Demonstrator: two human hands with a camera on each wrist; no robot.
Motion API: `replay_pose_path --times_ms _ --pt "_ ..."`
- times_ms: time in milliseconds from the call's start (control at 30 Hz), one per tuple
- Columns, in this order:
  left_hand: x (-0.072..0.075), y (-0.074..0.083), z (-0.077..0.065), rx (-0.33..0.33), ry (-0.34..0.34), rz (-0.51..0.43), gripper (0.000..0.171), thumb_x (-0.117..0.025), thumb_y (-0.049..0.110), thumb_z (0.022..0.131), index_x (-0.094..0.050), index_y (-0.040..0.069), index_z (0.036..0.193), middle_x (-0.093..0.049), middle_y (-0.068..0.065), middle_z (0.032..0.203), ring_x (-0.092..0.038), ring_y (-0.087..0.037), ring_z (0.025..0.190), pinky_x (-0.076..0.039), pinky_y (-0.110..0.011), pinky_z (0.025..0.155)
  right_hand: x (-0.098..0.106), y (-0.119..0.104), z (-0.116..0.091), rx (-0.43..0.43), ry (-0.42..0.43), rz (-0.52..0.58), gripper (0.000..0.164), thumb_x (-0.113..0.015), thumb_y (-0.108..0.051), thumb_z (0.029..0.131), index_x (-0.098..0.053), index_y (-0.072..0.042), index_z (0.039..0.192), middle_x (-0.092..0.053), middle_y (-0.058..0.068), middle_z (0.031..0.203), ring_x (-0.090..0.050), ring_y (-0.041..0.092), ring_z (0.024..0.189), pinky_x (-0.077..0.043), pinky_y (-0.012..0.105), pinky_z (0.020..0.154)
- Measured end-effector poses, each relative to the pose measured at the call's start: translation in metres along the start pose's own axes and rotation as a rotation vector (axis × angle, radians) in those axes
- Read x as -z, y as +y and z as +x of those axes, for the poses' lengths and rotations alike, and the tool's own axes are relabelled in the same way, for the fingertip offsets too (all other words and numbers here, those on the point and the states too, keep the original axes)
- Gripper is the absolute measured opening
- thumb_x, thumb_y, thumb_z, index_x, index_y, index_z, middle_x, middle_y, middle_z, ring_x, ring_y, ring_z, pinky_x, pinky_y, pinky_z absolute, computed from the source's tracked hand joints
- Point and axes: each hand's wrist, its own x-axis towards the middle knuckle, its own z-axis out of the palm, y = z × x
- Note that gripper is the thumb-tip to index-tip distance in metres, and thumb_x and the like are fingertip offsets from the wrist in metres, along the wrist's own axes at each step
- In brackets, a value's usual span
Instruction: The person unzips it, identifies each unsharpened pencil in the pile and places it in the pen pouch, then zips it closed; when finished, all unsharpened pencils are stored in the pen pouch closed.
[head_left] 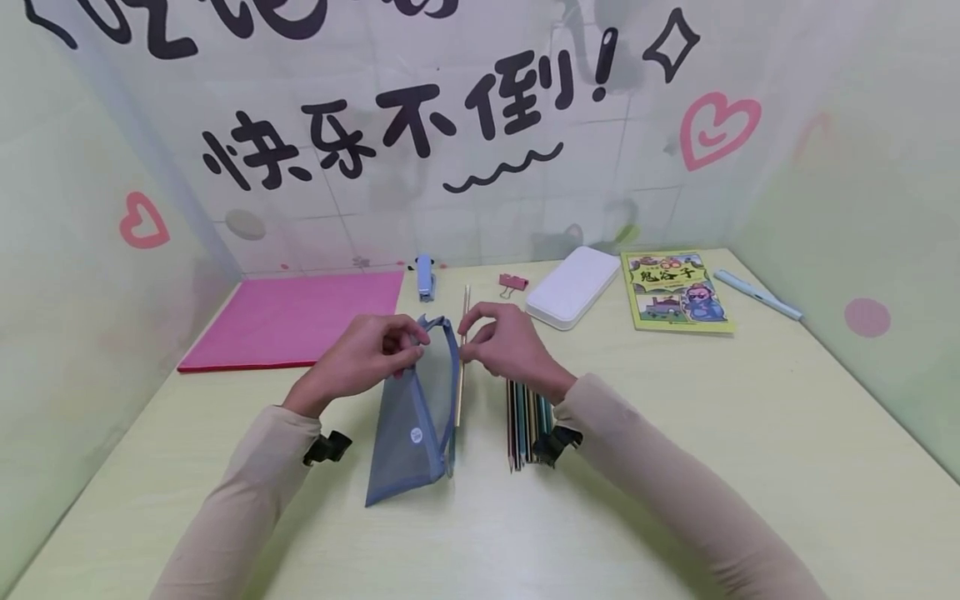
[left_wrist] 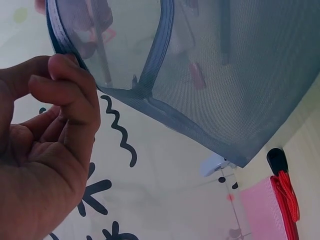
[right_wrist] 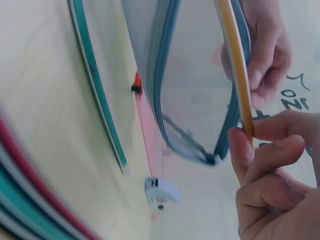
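Observation:
A blue-grey mesh pencil case [head_left: 397, 442] stands tilted above the table, its zipped mouth gaping to the right. My left hand [head_left: 363, 357] pinches the upper edge of that mouth. Between thumb and forefinger my right hand [head_left: 510, 343] holds a yellow pencil [right_wrist: 236, 55] just beside the opening, pointing downward in the head view. On the table below, a teal pencil [right_wrist: 97, 90] lies alone near the case. Several dark, teal and gold pencils [head_left: 521, 425] lie side by side under my right wrist, partly hidden by it.
Behind the hands are a pink folder [head_left: 300, 317], a blue stapler [head_left: 426, 277], a pink binder clip [head_left: 513, 282] and a white box [head_left: 573, 287]. A yellow-green book [head_left: 677, 292] and a light blue pen [head_left: 757, 294] lie at the right. A printed sheet walls the back.

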Motion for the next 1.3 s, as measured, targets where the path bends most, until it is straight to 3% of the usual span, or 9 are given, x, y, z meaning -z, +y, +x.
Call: replay_pose_path --times_ms 133,300,500,800,1000,1167,1300 --pt "0.0 0.001 -0.001 0.011 0.015 -0.024 0.014 -0.062 0.009 0.096 -0.068 0.004 0.108 -0.066 -0.007 0.078 -0.061 -0.018 0.063 -0.057 -0.03 0.061 -0.012 -0.001 0.001 0.012 0.034 0.026 0.02 -0.072 -0.012 0.086 -0.067 -0.014 0.104 -0.077 0.006 0.08 -0.062 0.02 0.06 -0.043 0.025 0.052" --pt "0.0 0.001 -0.001 0.017 0.063 -0.028 0.017 -0.061 0.009 0.097 -0.067 0.003 0.112 -0.067 -0.007 0.077 -0.061 -0.017 0.063 -0.054 -0.026 0.059 -0.025 0.0 -0.004 0.03 -0.011 0.03 0.02 -0.073 -0.012 0.087 -0.067 -0.011 0.106 -0.077 0.005 0.083 -0.071 0.02 0.075 -0.05 0.027 0.062" --pt "-0.001 0.0 0.0 0.015 0.114 -0.041 0.017 -0.062 0.01 0.097 -0.067 0.004 0.113 -0.067 -0.009 0.079 -0.063 -0.022 0.066 -0.054 -0.026 0.058 -0.031 -0.005 -0.012 0.057 -0.096 0.035 0.022 -0.073 -0.01 0.086 -0.067 -0.007 0.108 -0.076 0.007 0.082 -0.07 0.013 0.073 -0.051 0.025 0.066" --pt "-0.005 0.003 0.0 -0.012 0.094 -0.06 0.019 -0.06 0.009 0.097 -0.067 0.003 0.114 -0.067 -0.009 0.078 -0.064 -0.033 0.068 -0.052 -0.026 0.055 -0.036 -0.007 -0.01 0.043 -0.152 -0.064 0.017 -0.073 -0.009 0.088 -0.067 -0.012 0.103 -0.076 0.006 0.084 -0.068 0.013 0.073 -0.051 0.024 0.062" --pt "0.001 0.005 -0.002 -0.011 0.11 -0.045 0.018 -0.06 0.008 0.097 -0.067 0.004 0.113 -0.066 -0.009 0.078 -0.063 -0.026 0.066 -0.052 -0.026 0.055 -0.026 -0.007 -0.015 0.09 -0.133 -0.111 0.019 -0.073 -0.013 0.089 -0.068 -0.012 0.108 -0.074 0.004 0.086 -0.067 0.014 0.076 -0.053 0.025 0.067" --pt "0.003 0.004 -0.003 0.009 0.115 -0.05 0.017 -0.061 0.009 0.097 -0.067 0.004 0.112 -0.066 -0.01 0.078 -0.063 -0.031 0.067 -0.055 -0.03 0.057 -0.005 -0.001 -0.024 0.14 -0.07 -0.133 0.013 -0.074 -0.013 0.088 -0.069 -0.011 0.1 -0.073 0.005 0.084 -0.066 0.017 0.072 -0.051 0.026 0.063" --pt "0.003 0.002 -0.004 0.025 0.109 -0.053 0.017 -0.061 0.009 0.097 -0.067 0.004 0.111 -0.066 -0.011 0.077 -0.062 -0.027 0.065 -0.054 -0.028 0.056 0.01 0.009 -0.029 0.133 -0.061 -0.208 0.01 -0.074 -0.014 0.087 -0.07 -0.012 0.096 -0.072 0.004 0.081 -0.063 0.015 0.068 -0.049 0.026 0.061"
